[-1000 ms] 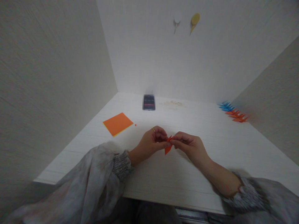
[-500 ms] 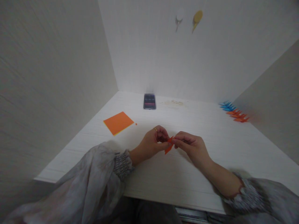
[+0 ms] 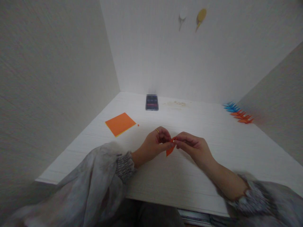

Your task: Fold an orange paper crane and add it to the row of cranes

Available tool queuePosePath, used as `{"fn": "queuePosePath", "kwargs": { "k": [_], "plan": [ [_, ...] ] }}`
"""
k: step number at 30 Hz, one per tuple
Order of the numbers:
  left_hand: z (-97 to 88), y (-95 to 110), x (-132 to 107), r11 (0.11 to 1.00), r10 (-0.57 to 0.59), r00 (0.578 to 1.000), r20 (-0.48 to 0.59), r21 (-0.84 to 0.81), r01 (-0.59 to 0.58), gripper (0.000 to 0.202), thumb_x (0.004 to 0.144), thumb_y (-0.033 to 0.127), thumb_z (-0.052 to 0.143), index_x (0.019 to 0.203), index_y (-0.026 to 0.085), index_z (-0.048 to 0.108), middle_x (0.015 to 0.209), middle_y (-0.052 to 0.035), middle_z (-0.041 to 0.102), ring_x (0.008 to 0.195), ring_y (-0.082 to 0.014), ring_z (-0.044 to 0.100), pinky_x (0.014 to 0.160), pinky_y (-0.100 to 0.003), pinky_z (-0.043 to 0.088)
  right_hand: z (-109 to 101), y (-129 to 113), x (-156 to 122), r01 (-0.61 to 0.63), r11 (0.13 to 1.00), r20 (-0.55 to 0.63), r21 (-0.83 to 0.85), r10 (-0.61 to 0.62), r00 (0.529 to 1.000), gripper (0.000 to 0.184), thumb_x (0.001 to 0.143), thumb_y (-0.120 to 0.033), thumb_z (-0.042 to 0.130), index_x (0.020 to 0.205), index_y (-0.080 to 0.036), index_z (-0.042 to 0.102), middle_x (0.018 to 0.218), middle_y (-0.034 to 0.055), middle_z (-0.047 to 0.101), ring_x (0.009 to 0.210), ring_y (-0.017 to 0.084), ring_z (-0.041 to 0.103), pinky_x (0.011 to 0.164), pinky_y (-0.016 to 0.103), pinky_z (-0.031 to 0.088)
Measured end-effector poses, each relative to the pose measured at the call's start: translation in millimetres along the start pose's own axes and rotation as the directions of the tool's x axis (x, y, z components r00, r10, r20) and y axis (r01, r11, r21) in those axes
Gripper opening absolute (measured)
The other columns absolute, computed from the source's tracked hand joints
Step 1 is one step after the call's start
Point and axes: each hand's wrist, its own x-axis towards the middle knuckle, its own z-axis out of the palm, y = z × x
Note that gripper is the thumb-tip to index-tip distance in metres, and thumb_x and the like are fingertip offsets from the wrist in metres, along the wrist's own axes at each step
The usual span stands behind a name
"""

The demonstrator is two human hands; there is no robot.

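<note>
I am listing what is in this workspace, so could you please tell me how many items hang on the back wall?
2: a pale item high on the back wall, and a yellow item just right of it. Both are blurred; none seems hidden.

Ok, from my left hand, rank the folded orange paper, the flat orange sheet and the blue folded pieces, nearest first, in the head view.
1. Folded orange paper: pinched by the left hand, centre.
2. Flat orange sheet: lying to the left.
3. Blue folded pieces: far right, at the back.
</note>
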Motion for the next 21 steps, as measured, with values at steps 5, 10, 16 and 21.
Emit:
{"fn": "queuePosePath", "kwargs": {
  "k": [5,10,16,21],
  "plan": [
    [2.4,6.4,-2.0,0.985,-0.071,0.995,0.073,-0.153,0.081,0.036,0.060,0.020,0.071,0.081,0.016,0.043,0.069,0.0012,0.062,0.064,-0.0096,0.058,0.062,-0.023,0.042,-5.6,-1.5,-0.6,0.033,0.999,0.036,0.016,-0.033,0.999,0.010,0.075,-0.026,0.057,0.080,-0.020,0.064,0.073,0.0013,0.058,0.065,0.013,0.051,0.059,0.026,0.041],
    [0.8,6.0,-3.0,0.972,-0.109,0.984,0.139,-0.194,0.135,0.035,0.061,0.018,0.071,0.082,0.016,0.042,0.069,0.0001,0.065,0.062,-0.0095,0.059,0.060,-0.021,0.042,-5.4,-1.0,-0.3,-0.036,0.998,0.041,0.057,0.034,0.999,0.010,0.072,-0.028,0.059,0.074,-0.019,0.062,0.064,-0.0008,0.053,0.057,0.011,0.046,0.053,0.024,0.037],
    [-0.3,3.9,-3.8,0.965,-0.133,0.976,0.173,-0.204,0.167,0.037,0.060,0.017,0.071,0.080,0.016,0.040,0.067,0.0010,0.066,0.061,-0.0095,0.060,0.058,-0.021,0.043,-5.0,1.9,-0.1,-0.102,0.988,0.078,0.112,0.093,0.993,0.009,0.070,-0.028,0.061,0.070,-0.019,0.061,0.059,-0.0020,0.053,0.053,0.009,0.043,0.049,0.023,0.034],
    [-1.3,4.3,-4.9,0.968,-0.132,0.974,0.183,-0.188,0.167,0.037,0.061,0.018,0.071,0.081,0.017,0.040,0.068,0.0007,0.065,0.061,-0.0101,0.060,0.057,-0.021,0.042,-5.7,1.7,0.9,-0.153,0.979,0.099,0.138,0.140,0.985,0.009,0.068,-0.028,0.063,0.067,-0.019,0.061,0.056,-0.0030,0.053,0.050,0.008,0.043,0.049,0.023,0.034]
  ]
}}
